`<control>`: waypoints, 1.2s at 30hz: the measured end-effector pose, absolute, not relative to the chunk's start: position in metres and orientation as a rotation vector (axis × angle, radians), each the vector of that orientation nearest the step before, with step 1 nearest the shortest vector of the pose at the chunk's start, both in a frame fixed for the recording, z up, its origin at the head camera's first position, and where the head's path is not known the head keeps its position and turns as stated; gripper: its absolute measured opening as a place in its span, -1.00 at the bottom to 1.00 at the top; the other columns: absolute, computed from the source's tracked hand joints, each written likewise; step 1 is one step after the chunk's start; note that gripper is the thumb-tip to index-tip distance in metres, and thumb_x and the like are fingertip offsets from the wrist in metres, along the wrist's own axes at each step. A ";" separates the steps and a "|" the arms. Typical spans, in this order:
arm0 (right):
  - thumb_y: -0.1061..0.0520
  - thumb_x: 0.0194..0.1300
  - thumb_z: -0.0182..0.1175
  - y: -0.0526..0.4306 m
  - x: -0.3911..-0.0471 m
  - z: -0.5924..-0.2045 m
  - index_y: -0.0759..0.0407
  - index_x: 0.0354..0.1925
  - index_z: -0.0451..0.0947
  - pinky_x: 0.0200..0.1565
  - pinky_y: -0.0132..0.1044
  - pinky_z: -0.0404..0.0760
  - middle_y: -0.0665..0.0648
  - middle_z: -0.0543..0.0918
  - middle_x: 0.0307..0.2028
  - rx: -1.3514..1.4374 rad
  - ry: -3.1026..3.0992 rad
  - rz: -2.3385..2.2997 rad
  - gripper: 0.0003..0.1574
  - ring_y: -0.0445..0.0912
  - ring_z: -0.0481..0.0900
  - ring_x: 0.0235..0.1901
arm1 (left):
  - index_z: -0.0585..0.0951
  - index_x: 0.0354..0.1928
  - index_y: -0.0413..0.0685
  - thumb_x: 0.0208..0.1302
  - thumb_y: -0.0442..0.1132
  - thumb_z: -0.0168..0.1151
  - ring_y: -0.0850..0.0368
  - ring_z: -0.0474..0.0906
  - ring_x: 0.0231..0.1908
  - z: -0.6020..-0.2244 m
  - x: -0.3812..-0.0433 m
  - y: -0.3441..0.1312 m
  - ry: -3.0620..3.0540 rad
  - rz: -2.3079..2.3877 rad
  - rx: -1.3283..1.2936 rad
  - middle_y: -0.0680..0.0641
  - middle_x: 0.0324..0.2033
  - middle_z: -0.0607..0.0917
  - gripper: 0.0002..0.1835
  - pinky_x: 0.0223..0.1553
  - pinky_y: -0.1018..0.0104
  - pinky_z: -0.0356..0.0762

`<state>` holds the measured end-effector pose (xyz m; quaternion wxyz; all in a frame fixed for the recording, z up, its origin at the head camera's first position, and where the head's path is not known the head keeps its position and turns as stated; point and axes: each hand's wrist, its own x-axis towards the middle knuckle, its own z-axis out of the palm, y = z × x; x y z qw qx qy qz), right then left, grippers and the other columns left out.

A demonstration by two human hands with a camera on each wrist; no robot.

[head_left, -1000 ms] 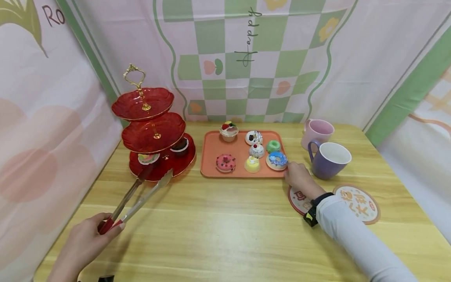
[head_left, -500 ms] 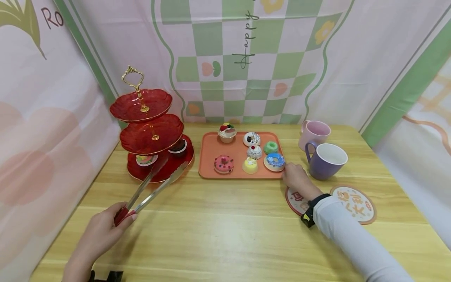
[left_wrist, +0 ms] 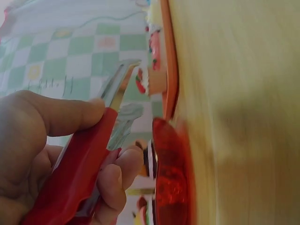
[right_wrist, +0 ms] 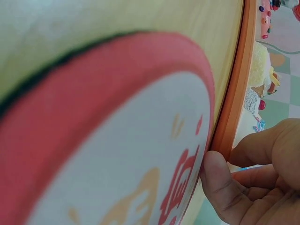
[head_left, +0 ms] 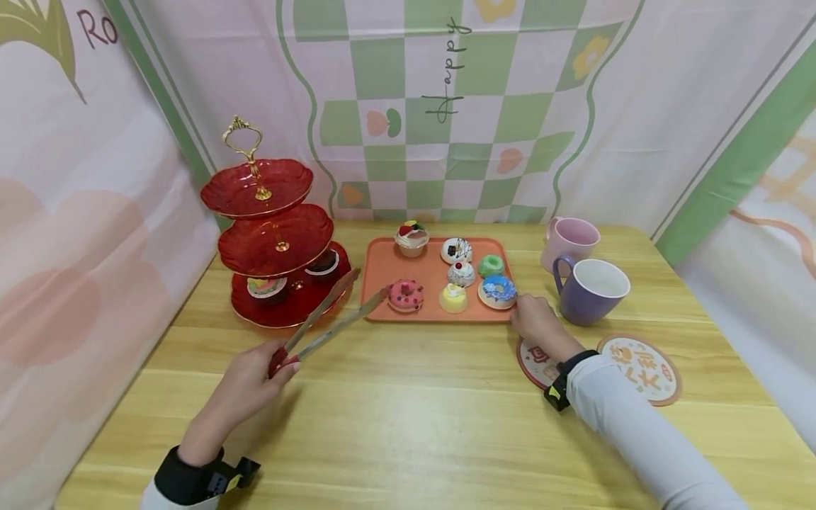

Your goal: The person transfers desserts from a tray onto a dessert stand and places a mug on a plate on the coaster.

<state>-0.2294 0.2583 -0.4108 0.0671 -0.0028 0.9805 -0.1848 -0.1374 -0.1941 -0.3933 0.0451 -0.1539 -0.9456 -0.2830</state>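
Note:
My left hand [head_left: 245,382] grips metal tongs [head_left: 341,327] by their red handles [left_wrist: 79,173]. The tongs' arms are spread with nothing between them. One tip is close to the pink doughnut [head_left: 406,296] on the orange tray [head_left: 382,262]; whether they touch I cannot tell. The other tip hangs near the edge of the red three-tier stand [head_left: 248,244]. At the tray's front right corner, my right hand [head_left: 540,326] pinches the rim [right_wrist: 234,98] between thumb and fingers. Beside it lies the blue doughnut [head_left: 497,292]. A fruit-topped cupcake [head_left: 411,241] sits at the tray's back left.
On the stand's bottom plate are a pastel-topped cupcake [head_left: 266,287] and a dark cupcake [head_left: 324,263]. A purple mug [head_left: 589,294] and a pink mug [head_left: 569,242] stand right of the tray. Two round coasters [head_left: 640,368] lie in front, one partly under the right forearm.
My left hand has moved right and forward with the tongs, from in front of the stand to the tray's left edge. The right hand keeps its place on the rim.

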 end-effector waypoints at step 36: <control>0.34 0.23 -0.04 0.257 -0.227 -0.411 0.51 -0.35 0.48 -0.63 -0.28 0.34 0.15 0.37 -0.65 -0.088 3.028 -0.506 -0.79 -0.03 0.41 -0.66 | 0.52 -0.16 -0.28 0.15 -0.23 0.32 0.08 0.36 -0.57 -0.406 -0.222 -0.130 -2.932 -1.101 -0.357 -0.08 -0.54 0.47 -0.70 -0.57 0.28 0.32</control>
